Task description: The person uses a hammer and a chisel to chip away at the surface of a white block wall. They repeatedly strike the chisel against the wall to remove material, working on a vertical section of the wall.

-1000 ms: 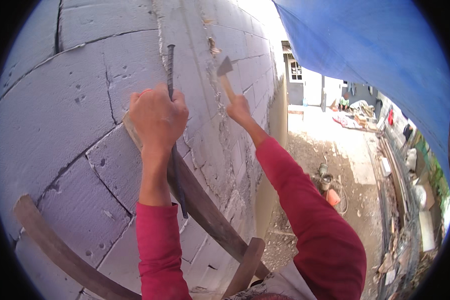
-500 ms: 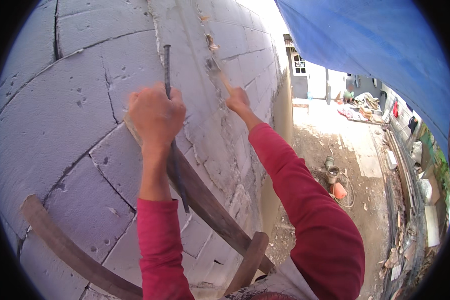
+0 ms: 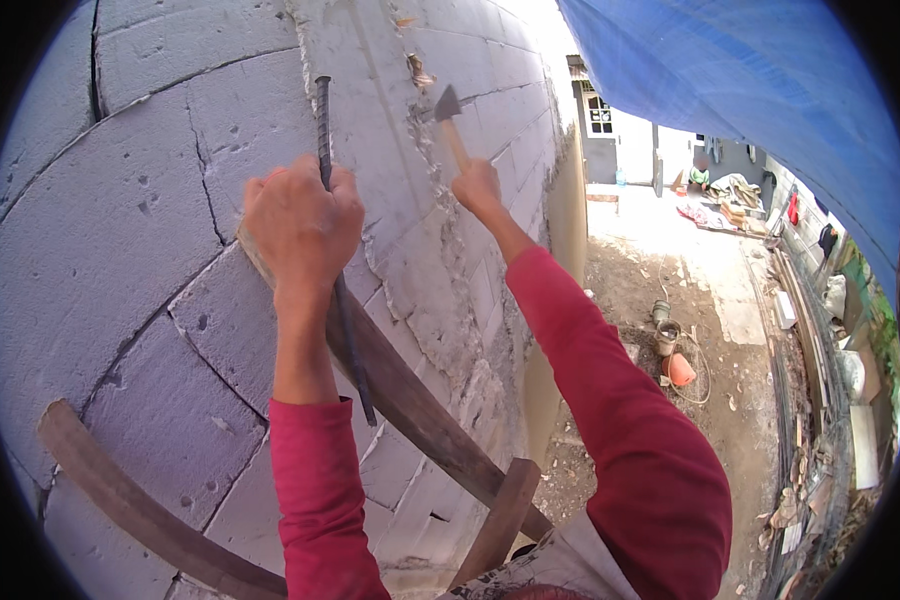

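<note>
My left hand [image 3: 302,218] is closed round a dark ribbed steel bar [image 3: 323,120], whose top sticks up above the fist and whose lower end hangs below it. Just behind that fist is the upper end of a wooden beam [image 3: 400,400]; whether the fingers touch it is hidden. My right hand [image 3: 477,185] grips the light wooden handle of a hammer [image 3: 449,104] with a dark, wedge-shaped head. The hammer head is in front of a pale block wall [image 3: 100,230], near a rough, chipped groove [image 3: 440,235].
A curved timber [image 3: 140,500] and a short wooden piece [image 3: 500,520] are at the lower edge. Far below right are buckets [image 3: 667,338], an orange container [image 3: 679,370] and long boards [image 3: 805,330]. A blue tarp [image 3: 750,90] hangs overhead. A person [image 3: 699,176] is in the distance.
The hammer head has swung up and right from the groove, its handle now more upright. My left hand has shifted slightly left and up with the steel bar.
</note>
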Demonstrator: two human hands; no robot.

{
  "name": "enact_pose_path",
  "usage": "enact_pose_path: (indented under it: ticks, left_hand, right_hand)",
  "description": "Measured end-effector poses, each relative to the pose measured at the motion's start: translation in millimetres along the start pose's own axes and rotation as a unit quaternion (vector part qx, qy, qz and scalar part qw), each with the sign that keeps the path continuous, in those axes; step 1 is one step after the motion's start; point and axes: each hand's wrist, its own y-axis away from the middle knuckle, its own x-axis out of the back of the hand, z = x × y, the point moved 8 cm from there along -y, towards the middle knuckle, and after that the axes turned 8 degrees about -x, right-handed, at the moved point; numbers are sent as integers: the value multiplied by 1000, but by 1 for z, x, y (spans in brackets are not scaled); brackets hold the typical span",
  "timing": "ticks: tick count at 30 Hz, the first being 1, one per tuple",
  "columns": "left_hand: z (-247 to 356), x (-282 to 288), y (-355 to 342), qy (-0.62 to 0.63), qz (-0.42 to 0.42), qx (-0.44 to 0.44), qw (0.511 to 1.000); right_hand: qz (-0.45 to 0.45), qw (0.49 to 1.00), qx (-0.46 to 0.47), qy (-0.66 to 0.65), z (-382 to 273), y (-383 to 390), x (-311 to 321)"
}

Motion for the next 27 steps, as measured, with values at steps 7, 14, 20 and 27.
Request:
enact_pose_path:
  ticks: [7,14,20,27]
  left_hand:
    - [9,-9,1,13,-50,5,999]
    - [0,-1,3,26,-2,-11,1000]
    - [2,-6,3,27,-24,-5,999]
    - [-13,-29,14,90,-84,36,992]
  right_hand:
    - [-12,997,-20,74,27,35,-1]
    - [53,990,30,-128,-17,68,33]
    - [69,991,103,50,37,68,-7]
    - [-101,991,-81,29,244,178,19]
